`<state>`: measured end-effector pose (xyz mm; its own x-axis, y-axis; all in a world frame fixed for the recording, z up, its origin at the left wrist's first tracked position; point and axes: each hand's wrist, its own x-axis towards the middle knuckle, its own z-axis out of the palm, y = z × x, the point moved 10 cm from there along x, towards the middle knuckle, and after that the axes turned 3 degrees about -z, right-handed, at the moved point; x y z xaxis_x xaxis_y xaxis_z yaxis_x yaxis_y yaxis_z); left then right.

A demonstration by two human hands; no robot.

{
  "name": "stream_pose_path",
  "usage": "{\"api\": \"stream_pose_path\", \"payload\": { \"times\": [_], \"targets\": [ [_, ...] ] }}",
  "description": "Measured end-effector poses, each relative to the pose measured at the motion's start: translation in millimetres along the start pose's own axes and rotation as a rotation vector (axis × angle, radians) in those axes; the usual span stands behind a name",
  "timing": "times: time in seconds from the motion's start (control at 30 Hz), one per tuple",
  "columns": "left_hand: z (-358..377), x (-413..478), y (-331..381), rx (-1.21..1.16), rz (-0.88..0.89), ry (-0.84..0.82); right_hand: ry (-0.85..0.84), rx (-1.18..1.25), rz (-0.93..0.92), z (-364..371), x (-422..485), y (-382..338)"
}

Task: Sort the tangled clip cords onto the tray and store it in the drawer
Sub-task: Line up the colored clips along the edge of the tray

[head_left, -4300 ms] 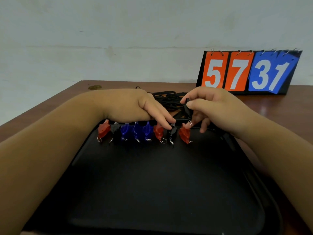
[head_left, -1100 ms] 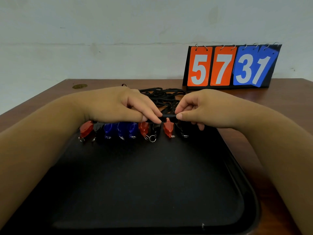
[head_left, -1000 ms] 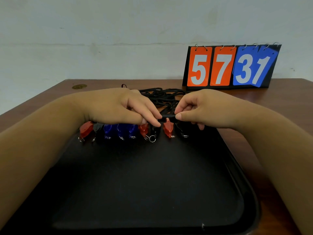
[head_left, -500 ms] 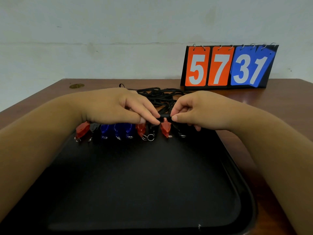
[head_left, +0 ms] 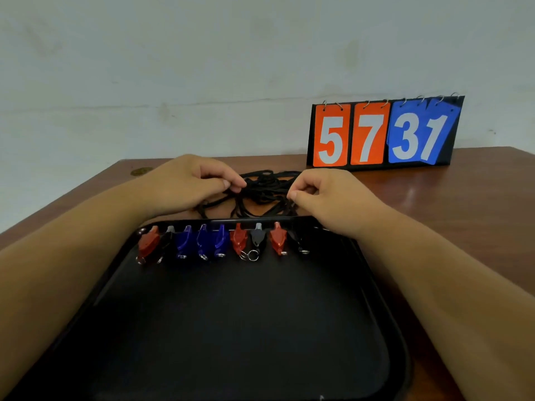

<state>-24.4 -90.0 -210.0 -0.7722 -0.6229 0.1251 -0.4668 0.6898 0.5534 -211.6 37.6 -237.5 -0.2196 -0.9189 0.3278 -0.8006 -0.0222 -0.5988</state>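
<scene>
Black flat cords [head_left: 262, 195] tangled on wood table [head_left: 434, 215], beyond smooth tray [head_left: 231, 328]; left hand [head_left: 185, 183], right hand [head_left: 330, 198] each pinch strands. Scoreboard [head_left: 385, 134] far right.

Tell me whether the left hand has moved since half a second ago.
Yes. The left hand has moved away from the body: it lay over the row of clips, now it is beyond them at the tangled cords.

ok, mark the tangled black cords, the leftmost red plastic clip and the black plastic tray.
tangled black cords [head_left: 262, 195], head view, middle of the pile.
leftmost red plastic clip [head_left: 149, 244], head view, its red body.
black plastic tray [head_left: 231, 328], head view, bare floor near the centre.
</scene>
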Motion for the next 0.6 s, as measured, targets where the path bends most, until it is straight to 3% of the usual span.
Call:
{"api": "stream_pose_path", "payload": {
  "times": [0.27,0.6],
  "targets": [
    [37.4,23.3,36.3,0.297,-0.014,-0.196,0.044,-0.031,0.119,-4.1,11.4,31.0],
    [84.7,49.5,62.1,0.231,-0.08,-0.189,-0.123,-0.11,0.206,7.1,9.0,40.3]
  ]
}}
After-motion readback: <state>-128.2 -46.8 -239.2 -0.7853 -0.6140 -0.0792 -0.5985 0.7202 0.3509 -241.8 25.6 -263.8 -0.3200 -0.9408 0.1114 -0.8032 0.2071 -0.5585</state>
